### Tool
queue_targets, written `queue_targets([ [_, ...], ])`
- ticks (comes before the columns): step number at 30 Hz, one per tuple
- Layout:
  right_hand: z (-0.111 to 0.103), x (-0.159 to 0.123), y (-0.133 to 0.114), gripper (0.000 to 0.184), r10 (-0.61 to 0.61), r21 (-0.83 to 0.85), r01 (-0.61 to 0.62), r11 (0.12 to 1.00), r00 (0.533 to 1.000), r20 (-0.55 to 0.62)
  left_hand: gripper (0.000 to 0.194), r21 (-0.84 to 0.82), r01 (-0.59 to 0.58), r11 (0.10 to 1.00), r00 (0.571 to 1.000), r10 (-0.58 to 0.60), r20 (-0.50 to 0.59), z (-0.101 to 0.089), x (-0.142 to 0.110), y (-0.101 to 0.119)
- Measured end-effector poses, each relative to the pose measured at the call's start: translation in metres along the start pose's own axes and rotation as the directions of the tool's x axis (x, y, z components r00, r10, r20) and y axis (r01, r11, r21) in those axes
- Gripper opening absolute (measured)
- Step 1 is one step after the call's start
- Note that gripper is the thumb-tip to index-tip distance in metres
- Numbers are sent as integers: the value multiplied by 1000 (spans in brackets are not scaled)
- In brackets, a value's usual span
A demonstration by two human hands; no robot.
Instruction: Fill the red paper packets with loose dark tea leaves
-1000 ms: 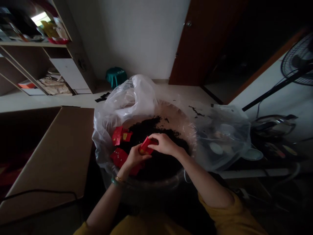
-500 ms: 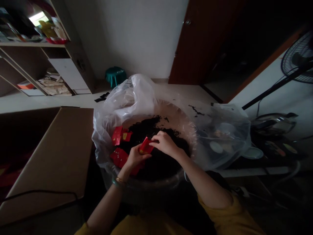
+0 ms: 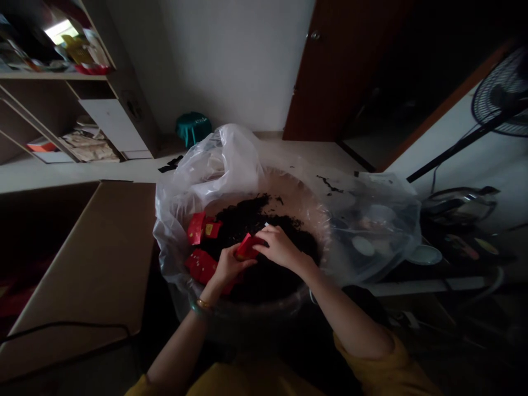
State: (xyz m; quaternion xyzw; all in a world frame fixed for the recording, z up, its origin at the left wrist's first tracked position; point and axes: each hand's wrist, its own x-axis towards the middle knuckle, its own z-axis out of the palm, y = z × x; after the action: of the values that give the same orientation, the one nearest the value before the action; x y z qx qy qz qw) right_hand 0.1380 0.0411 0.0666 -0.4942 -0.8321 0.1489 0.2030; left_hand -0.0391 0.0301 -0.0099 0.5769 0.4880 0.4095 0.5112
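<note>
Beneath a wooden shelf unit and beside a brown door, a clear plastic bag lines a wide round basin heaped with dark crumbly material. A person in a yellow sleeve leans over it, the left hand clasping a red packet from below while the right hand grips its other end, just above the heap. Other red packets lie at the heap's left edge, inside the bag. A gold bracelet and a green bangle circle the left wrist.
</note>
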Motion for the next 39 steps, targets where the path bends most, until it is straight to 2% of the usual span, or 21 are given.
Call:
queue_targets([
  [2,0,1,0,6,-21,-10,22,1000,997,71,55,36,-13,999,1000,13,8,0,0,2],
  [4,1,1,1,5,-44,4,44,999,993,109,56,56,-19,998,997,14,72,-2,-1,6],
  [7,7,-1,5,2,-41,115,35,993,997,58,47,21,4,1000,978,-9,208,-5,-2,13],
  [8,10,-2,7,7,-15,183,15,983,1000,2,46,-12,35,999,973,-32,227,-6,-3,14],
  [11,20,-5,10,38,144,389,-79,918,980,-140,51,-144,168,975,968,-136,210,-4,-4,17],
  [12,22,-5,10,43,194,431,-115,895,970,-144,54,-180,202,963,965,-165,202,-2,-4,17],
  [14,25,-6,10,37,258,463,-183,867,961,-103,57,-220,239,946,960,-197,198,1,-5,17],
  [16,25,-6,8,19,278,464,-217,859,958,-67,58,-252,257,933,957,-210,201,4,-6,18],
  [18,23,-7,7,11,278,466,-214,858,958,-71,59,-297,284,912,951,-227,211,6,-7,20],
  [21,21,-8,6,13,272,490,-203,848,959,-73,54,-338,325,883,938,-255,233,6,-9,23],
  [26,26,-9,7,18,278,548,-211,809,960,-41,49,-319,364,875,921,-286,265,8,-10,24],
  [31,36,-11,5,15,151,463,-89,882,984,-98,45,-253,347,903,915,-267,303,12,-10,24],
  [36,38,-14,8,17,36,415,-2,910,997,-75,38,-236,386,892,890,-292,351,16,-14,21],
  [38,36,-13,19,19,47,389,-17,921,997,-67,39,-285,407,868,892,-311,327,19,-15,18],
  [39,35,-12,27,19,91,347,-57,936,992,-83,41,-314,414,854,896,-322,306,20,-16,16],
])
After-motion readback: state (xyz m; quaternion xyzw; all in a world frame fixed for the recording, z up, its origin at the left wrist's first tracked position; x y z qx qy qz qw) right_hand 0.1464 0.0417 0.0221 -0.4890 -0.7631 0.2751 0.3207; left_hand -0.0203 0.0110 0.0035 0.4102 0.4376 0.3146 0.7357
